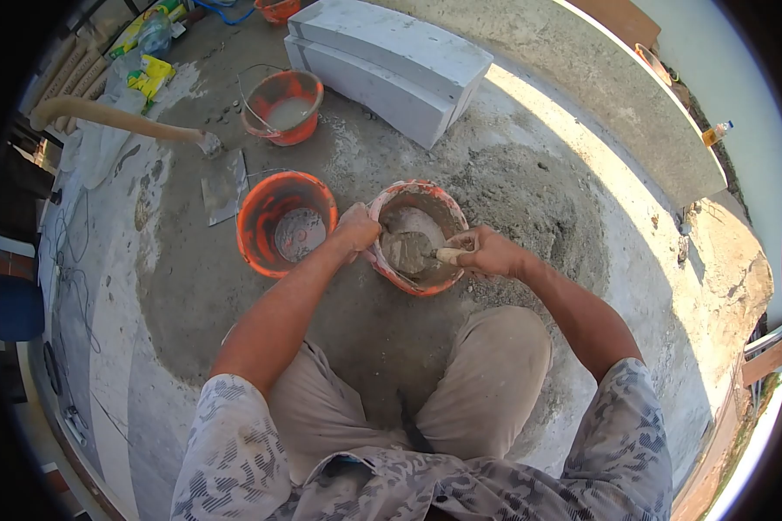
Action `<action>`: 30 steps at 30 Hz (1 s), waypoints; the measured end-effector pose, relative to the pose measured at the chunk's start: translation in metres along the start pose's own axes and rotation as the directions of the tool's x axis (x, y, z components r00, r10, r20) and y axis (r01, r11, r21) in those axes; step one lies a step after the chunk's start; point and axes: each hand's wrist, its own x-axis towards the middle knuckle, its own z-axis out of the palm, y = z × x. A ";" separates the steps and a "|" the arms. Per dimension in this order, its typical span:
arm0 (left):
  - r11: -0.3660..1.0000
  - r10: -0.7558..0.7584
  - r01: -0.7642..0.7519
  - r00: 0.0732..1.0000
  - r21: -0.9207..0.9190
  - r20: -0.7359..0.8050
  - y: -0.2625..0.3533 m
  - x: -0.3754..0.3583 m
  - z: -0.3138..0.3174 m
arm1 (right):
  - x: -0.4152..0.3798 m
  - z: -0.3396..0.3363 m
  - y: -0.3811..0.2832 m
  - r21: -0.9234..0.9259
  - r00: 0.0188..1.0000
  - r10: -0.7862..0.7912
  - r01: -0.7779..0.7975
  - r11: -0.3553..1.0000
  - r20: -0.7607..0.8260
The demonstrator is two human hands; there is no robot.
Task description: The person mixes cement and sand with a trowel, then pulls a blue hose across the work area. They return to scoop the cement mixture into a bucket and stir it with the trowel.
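Observation:
Between my knees and the grey blocks stands an orange bucket (449, 201) with grey wet mortar (408, 250) inside. My left hand (356, 232) is closed on its left rim. On the right side of the bucket, my right hand (482, 252) is wrapped round the handle of a trowel (427, 253), whose blade is down in the mortar and partly hidden by it. Just left of my left hand is a second orange bucket (250, 227), with a grey coating on its bottom.
A third bucket (308, 127) with a wire handle holds greyish liquid. Behind it lie white-grey blocks (382, 61). A long-handled flat tool (223, 187) rests at the left. Loose grey mix (539, 208) is heaped at the right. Cables (78, 273) lie far left.

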 end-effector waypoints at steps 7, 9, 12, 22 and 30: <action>0.999 -0.036 0.037 0.999 -0.024 0.041 -0.012 0.016 -0.008 | 0.018 -0.036 0.017 -0.521 0.949 -0.229 0.085 0.849 -0.218; 0.999 -0.046 0.047 0.998 -0.016 0.046 -0.014 0.019 -0.007 | 0.025 -0.027 0.010 -0.601 0.949 -0.203 0.017 0.799 -0.243; 0.998 -0.054 0.054 0.998 -0.011 0.021 -0.017 0.021 -0.007 | 0.040 -0.006 0.012 -0.685 0.955 -0.252 0.080 0.724 -0.155; 0.998 -0.068 0.068 0.996 0.000 0.065 -0.006 0.012 -0.013 | 0.022 0.019 0.023 -0.410 0.940 -0.341 0.319 0.854 0.021; 0.998 -0.057 0.057 0.996 -0.005 0.066 -0.002 0.013 -0.013 | -0.014 -0.028 -0.014 -0.023 0.996 -0.013 0.011 1.000 -0.089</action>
